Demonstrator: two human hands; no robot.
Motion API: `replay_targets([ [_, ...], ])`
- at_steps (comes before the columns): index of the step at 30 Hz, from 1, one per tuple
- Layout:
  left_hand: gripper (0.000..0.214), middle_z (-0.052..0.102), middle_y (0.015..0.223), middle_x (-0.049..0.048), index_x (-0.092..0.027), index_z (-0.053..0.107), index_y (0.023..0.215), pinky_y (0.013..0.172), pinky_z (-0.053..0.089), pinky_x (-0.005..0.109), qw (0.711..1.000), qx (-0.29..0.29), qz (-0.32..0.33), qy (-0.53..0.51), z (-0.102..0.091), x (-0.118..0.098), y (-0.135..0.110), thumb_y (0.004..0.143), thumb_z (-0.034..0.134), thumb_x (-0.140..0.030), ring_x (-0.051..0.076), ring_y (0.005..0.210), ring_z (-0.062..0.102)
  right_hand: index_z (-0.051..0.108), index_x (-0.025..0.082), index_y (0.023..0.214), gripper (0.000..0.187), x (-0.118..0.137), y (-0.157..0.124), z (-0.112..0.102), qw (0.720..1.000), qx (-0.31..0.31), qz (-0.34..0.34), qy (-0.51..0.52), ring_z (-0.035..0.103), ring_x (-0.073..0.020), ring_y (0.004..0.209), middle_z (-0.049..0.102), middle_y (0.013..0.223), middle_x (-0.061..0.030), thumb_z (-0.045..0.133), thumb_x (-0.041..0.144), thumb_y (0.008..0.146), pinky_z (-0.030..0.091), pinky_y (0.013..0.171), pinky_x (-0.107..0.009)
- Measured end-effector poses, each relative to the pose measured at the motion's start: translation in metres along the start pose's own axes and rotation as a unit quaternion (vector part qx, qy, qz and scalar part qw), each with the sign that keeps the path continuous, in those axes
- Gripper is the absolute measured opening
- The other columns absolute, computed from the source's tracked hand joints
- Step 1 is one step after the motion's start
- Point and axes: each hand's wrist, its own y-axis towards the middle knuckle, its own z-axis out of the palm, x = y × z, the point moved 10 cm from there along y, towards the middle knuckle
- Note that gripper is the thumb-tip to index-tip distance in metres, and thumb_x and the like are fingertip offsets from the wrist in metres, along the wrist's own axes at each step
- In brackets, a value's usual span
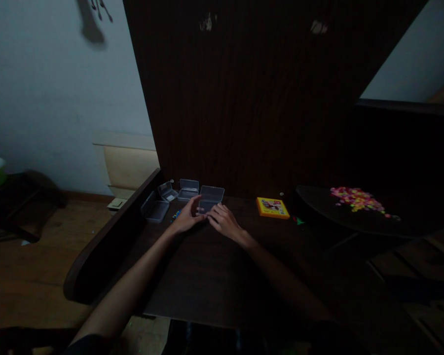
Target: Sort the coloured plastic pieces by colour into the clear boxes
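A clear plastic box (211, 194) with its lid raised stands near the back of the dark tabletop. My left hand (187, 218) is at its left front corner, thumb and fingers apart in a curve. My right hand (225, 223) lies across the front right of the same box, its fingers bent and close together. Whatever those fingertips may pinch is too dim and small to make out. Some small blue and yellow pieces (175, 215) lie just left of my left hand.
More open clear boxes stand to the left: one at the back (188, 190), a small one (167, 192) and a wider one (157, 210). A yellow flat box (273, 208) lies to the right. Farther right, colourful small pieces (358, 199) are heaped on a dark raised surface (318, 207).
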Motion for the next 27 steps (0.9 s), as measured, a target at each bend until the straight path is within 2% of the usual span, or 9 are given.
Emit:
replay_targets([
  [3,0.070,0.057,0.126,0.0133,-0.019,0.043,0.135,0.093,0.049,0.045,0.982,-0.029,0.034,0.184,-0.014,-0.004,-0.012,0.073,0.071,-0.035,0.026,0.109,0.058,0.068,0.018,0.096,0.025,-0.019,-0.003,0.007,0.999,0.010,0.024,-0.024,0.052,-0.0230,0.090,0.062,0.091,-0.0101,0.043,0.022,0.096,0.043,0.081,-0.037],
  [6,0.052,0.056,0.129,0.0128,-0.018,0.051,0.129,0.104,0.040,0.051,0.928,-0.064,0.092,0.355,-0.030,-0.012,-0.028,0.080,0.062,-0.034,0.029,0.121,0.050,0.067,0.018,0.094,0.023,-0.034,0.000,0.021,0.997,0.041,0.037,-0.059,0.052,-0.0236,0.093,0.062,0.093,-0.0104,0.045,0.020,0.095,0.042,0.084,-0.037],
  [9,0.051,0.055,0.131,0.0159,-0.015,0.053,0.127,0.104,0.039,0.052,0.888,-0.065,0.098,0.444,-0.038,-0.004,-0.035,0.082,0.060,-0.036,0.031,0.121,0.049,0.068,0.017,0.092,0.020,-0.042,0.009,0.034,0.995,0.059,0.040,-0.071,0.052,-0.0244,0.095,0.063,0.093,-0.0108,0.048,0.019,0.093,0.042,0.085,-0.038],
  [12,0.056,0.052,0.137,0.0185,-0.012,0.052,0.129,0.107,0.037,0.054,0.877,-0.053,0.068,0.472,-0.040,0.011,-0.035,0.082,0.058,-0.043,0.035,0.126,0.047,0.069,0.017,0.092,0.019,-0.047,0.020,0.044,0.994,0.064,0.048,-0.078,0.052,-0.0250,0.096,0.063,0.093,-0.0116,0.050,0.018,0.092,0.043,0.085,-0.039],
  [16,0.061,0.047,0.142,0.0201,-0.012,0.051,0.132,0.110,0.032,0.057,0.888,-0.044,0.026,0.457,-0.039,0.028,-0.028,0.083,0.056,-0.048,0.037,0.134,0.041,0.069,0.017,0.095,0.020,-0.055,0.033,0.053,0.991,0.069,0.077,-0.088,0.052,-0.0248,0.098,0.063,0.096,-0.0117,0.050,0.017,0.092,0.044,0.085,-0.038],
  [20,0.053,0.052,0.139,0.0185,-0.012,0.057,0.125,0.112,0.029,0.057,0.889,-0.039,0.011,0.457,-0.038,0.037,-0.023,0.085,0.053,-0.047,0.035,0.135,0.041,0.070,0.021,0.097,0.021,-0.063,0.042,0.058,0.987,0.076,0.111,-0.093,0.051,-0.0241,0.101,0.064,0.099,-0.0104,0.049,0.020,0.093,0.045,0.085,-0.035],
  [24,0.044,0.056,0.135,0.0163,-0.012,0.062,0.118,0.112,0.035,0.050,0.891,-0.048,0.010,0.451,-0.041,0.040,-0.021,0.089,0.047,-0.042,0.031,0.133,0.045,0.069,0.021,0.101,0.022,-0.065,0.048,0.060,0.984,0.081,0.134,-0.092,0.051,-0.0247,0.106,0.063,0.102,-0.0110,0.048,0.021,0.093,0.045,0.087,-0.036],
  [27,0.041,0.059,0.131,0.0155,-0.013,0.064,0.115,0.109,0.040,0.048,0.894,-0.048,0.013,0.445,-0.043,0.040,-0.022,0.090,0.044,-0.038,0.030,0.130,0.049,0.065,0.021,0.114,0.026,-0.063,0.044,0.054,0.984,0.078,0.137,-0.086,0.050,-0.0249,0.108,0.062,0.110,-0.0113,0.051,0.023,0.092,0.045,0.090,-0.036],
])
